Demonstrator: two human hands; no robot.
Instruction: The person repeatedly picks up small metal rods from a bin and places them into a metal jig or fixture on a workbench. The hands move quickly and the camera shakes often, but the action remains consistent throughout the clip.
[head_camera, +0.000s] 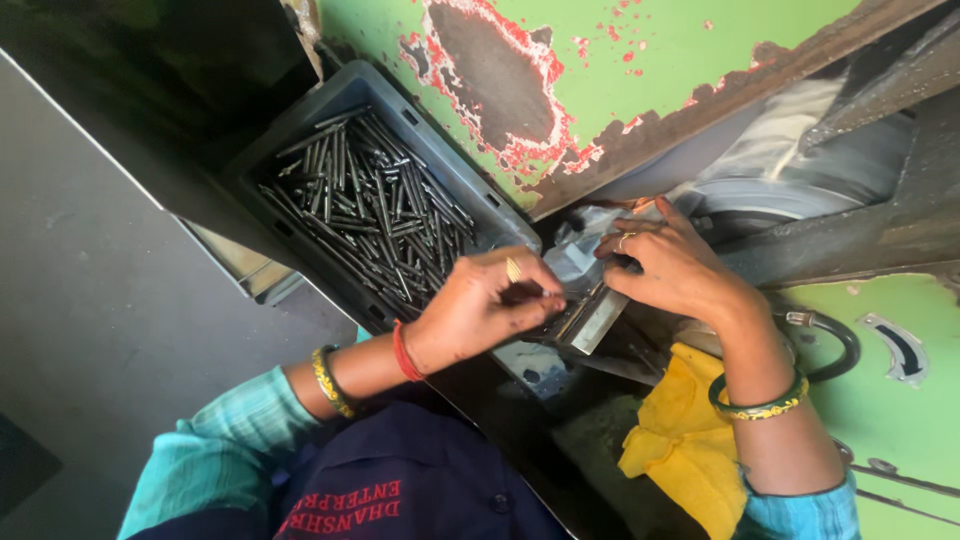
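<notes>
Head cam, one frame. Saw left hand (480, 310) closed, fingertips pinched on a thin dark metal rod (545, 296), rod end resting at the small metal guide block (590, 318) at the front edge of the machine bed. Right hand (670, 268) curled over the far side of the same block, fingers pressing down on it; couldn't tell if it gripped anything underneath. Grey plastic crate (455, 160) sat just left of the hands, approx. half full of loose rods (370, 210) of the same kind, lying criss-cross. Grinding wheel (760, 195) close behind right hand. Yellow cloth (685, 440) lay below right wrist. Green machine panel (640, 50) above, paint badly chipped w/ rust.
</notes>
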